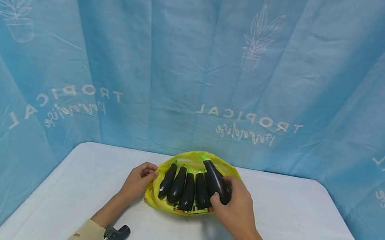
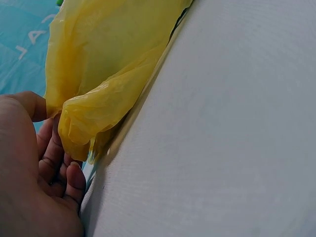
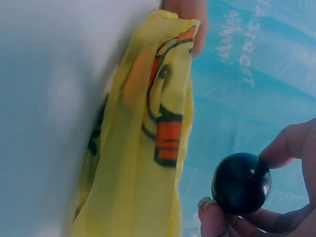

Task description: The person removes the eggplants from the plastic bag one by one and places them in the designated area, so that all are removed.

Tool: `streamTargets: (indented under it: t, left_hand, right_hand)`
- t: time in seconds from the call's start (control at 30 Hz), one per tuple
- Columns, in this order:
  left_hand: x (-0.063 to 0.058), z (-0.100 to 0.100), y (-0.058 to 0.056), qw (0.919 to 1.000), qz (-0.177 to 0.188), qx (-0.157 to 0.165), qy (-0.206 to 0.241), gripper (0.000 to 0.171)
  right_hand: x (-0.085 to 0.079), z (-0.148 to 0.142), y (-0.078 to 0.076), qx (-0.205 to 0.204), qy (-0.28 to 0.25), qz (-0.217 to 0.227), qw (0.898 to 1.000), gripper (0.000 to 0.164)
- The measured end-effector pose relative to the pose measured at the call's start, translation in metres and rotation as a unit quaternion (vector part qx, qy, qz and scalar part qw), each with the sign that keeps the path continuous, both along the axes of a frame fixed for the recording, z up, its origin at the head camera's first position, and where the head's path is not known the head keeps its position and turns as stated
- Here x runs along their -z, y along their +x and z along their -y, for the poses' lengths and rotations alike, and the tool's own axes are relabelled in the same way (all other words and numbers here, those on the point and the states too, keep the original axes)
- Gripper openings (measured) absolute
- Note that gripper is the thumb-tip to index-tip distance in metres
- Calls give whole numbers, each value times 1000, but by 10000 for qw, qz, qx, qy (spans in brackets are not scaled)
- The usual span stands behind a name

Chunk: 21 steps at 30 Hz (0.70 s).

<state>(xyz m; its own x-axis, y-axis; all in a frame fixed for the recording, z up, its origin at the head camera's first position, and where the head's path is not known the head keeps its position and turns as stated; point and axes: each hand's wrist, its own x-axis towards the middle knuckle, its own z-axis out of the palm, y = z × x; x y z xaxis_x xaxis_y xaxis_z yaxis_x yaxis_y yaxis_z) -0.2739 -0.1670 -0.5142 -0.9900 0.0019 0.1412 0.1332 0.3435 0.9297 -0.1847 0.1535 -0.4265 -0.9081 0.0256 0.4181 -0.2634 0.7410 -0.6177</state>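
A yellow plastic bag (image 1: 189, 157) lies spread open at the far part of the table, with several dark eggplants (image 1: 178, 185) side by side in it, green stems pointing away. My left hand (image 1: 137, 182) pinches the bag's left edge between thumb and fingers; in the left wrist view the yellow plastic (image 2: 98, 113) bunches there. At the bag's right side, my right hand (image 1: 237, 209) grips one eggplant (image 1: 215, 179) by its thick lower end, tilted, above the others. From the right wrist view only the round dark end of this eggplant (image 3: 241, 183) shows, between thumb and fingers.
The table (image 1: 107, 169) has a white cover. A blue printed curtain (image 1: 180, 74) hangs behind it and along both sides. Orange and black print (image 3: 168, 138) marks the bag's near side.
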Motion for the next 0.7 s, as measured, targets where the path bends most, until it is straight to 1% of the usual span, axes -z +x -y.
streamTargets:
  t: [0.13,0.23,0.5,0.7]
  left_hand:
    - [1,0,-1,10000,-4,24,27,19]
    - [1,0,-1,10000,-15,27,65,19]
    - [0,-1,1,10000,68,22,47,20]
    - [1,-1,0,10000,44,-4,14,20]
  right_hand:
    - [2,-8,2,105,94,-87,9999,45]
    - [3,-14,4,171,99,-74,9998,46]
    - [3,-31,7,396,174,60,9990,46]
    - [5,-45,9,538,207,172,9982,44]
